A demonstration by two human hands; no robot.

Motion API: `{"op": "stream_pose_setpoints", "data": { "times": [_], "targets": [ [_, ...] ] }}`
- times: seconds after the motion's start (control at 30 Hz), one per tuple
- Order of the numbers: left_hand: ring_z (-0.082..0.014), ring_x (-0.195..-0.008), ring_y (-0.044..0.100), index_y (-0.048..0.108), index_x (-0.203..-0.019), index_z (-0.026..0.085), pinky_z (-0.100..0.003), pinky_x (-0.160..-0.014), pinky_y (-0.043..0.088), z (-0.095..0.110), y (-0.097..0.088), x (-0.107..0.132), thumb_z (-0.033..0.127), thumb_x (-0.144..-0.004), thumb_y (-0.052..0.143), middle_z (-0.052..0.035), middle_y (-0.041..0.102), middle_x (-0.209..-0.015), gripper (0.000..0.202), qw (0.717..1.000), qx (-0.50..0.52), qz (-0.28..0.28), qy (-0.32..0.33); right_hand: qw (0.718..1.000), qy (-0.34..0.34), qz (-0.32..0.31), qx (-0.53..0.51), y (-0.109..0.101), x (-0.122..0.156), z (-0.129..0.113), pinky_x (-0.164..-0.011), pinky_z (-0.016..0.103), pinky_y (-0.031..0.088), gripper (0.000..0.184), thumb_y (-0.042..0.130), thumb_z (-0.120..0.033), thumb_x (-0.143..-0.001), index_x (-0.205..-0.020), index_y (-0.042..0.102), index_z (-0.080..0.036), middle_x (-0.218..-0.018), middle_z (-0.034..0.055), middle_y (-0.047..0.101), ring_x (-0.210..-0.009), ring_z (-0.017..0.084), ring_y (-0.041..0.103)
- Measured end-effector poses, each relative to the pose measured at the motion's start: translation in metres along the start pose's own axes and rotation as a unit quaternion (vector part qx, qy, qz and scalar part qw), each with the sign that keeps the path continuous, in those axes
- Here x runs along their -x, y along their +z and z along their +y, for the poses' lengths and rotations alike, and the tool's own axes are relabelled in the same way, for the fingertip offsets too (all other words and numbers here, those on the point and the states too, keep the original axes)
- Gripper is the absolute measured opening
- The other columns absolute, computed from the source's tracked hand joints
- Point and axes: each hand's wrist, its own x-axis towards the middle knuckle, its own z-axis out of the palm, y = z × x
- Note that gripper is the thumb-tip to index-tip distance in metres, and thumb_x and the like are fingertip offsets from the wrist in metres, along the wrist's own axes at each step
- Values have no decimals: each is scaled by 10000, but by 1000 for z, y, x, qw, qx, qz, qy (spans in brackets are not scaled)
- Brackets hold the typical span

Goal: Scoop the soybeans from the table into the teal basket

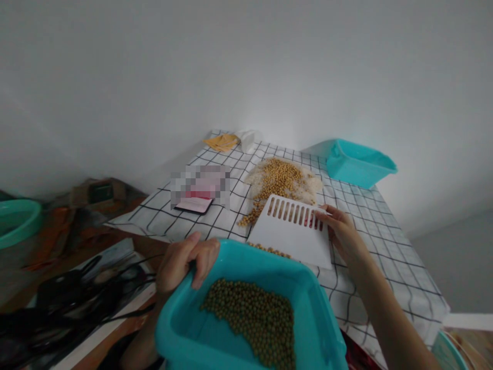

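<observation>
My left hand (188, 259) is closed over the left rim of a turquoise plastic basin (185, 313). Round beans (258, 313) that look like soybeans lie in its bottom. With my right hand (341, 226) I grip the slotted edge of a flat white plastic board (292, 239), fingers at the right end of the slots. The board slants down toward the basin's far rim, and a few beans show between the two. Beyond it, a pile of yellow soybeans (279, 177) spreads over a pale, see-through sheet on the table; the board hides part of the pile.
A second turquoise basin (356, 164) stands at the table's back right. A phone (194, 204), partly blurred, lies left on the checked tablecloth (227, 187). Yellow cloth (221, 142) and something white sit at the back corner. Dark cables (77, 293) and a green tub (19, 221) are left.
</observation>
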Motion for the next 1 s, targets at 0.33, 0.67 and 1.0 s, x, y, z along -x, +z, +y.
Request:
{"op": "stream_pose_setpoints", "data": {
  "times": [0.33,0.67,1.0],
  "targets": [
    [-124,-379,403,454,-404,193,-343,-559,352,0,6,-2,319,-1074,259,-3,458,-343,709,1000,8,22,7,999,16,-32,22,10,-3,2,-519,259,489,283,867,-358,-632,-784,676,-214,-702,25,742,-655,208,703],
    [-131,-416,426,486,-448,193,-359,-657,382,-3,0,3,311,-1082,217,1,494,-386,699,1000,3,-1,-6,999,-25,-20,22,17,7,-16,-441,196,361,267,862,-361,-664,-697,655,-196,-597,-17,658,-483,95,532],
    [-149,-395,426,481,-419,199,-376,-626,391,1,-1,1,339,-1076,258,-15,501,-365,707,1000,-8,-3,-12,982,-164,86,46,-1,5,-36,-502,242,400,272,834,-391,-703,-693,619,-225,-670,-6,678,-539,128,550]
  ]
}}
